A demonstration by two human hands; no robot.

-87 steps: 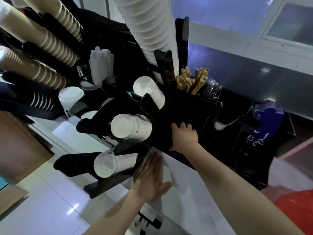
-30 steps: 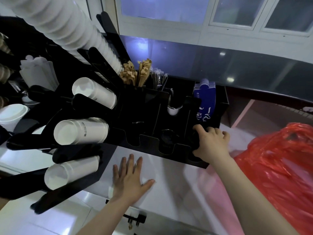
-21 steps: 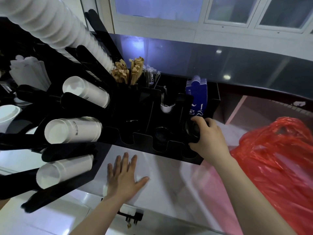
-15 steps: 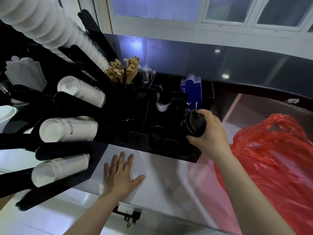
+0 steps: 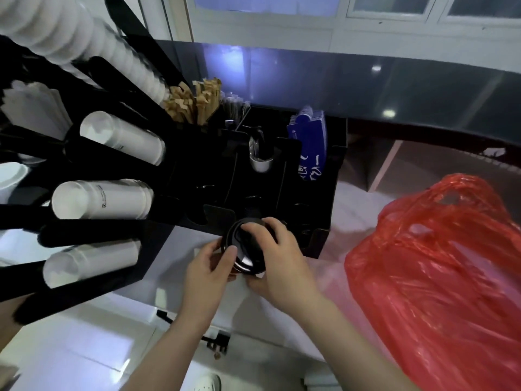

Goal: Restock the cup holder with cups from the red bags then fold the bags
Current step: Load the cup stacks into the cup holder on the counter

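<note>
Both hands hold a stack of black lids [image 5: 244, 249] just in front of the black organiser [image 5: 318, 238]. My right hand [image 5: 282, 263] grips the stack from the top and right side. My left hand [image 5: 208, 266] holds its left edge with thumb and fingers. The black cup holder [image 5: 93, 232] on the left carries white cup stacks [image 5: 101, 200] lying on their sides, plus a long white stack [image 5: 84, 49] overhead. A red plastic bag [image 5: 439, 266] sits bulging on the counter at the right.
The organiser holds brown sachets [image 5: 194, 101], a small white cup with sticks [image 5: 260, 162] and blue packets [image 5: 310, 148]. A white counter [image 5: 282, 323] runs under my hands. Its front edge drops to a glossy floor. A dark glass ledge lies behind.
My right hand lifted the black lid stack out of the organiser's right slot and brought it left and toward me. My left hand left the counter and took hold of the stack.
</note>
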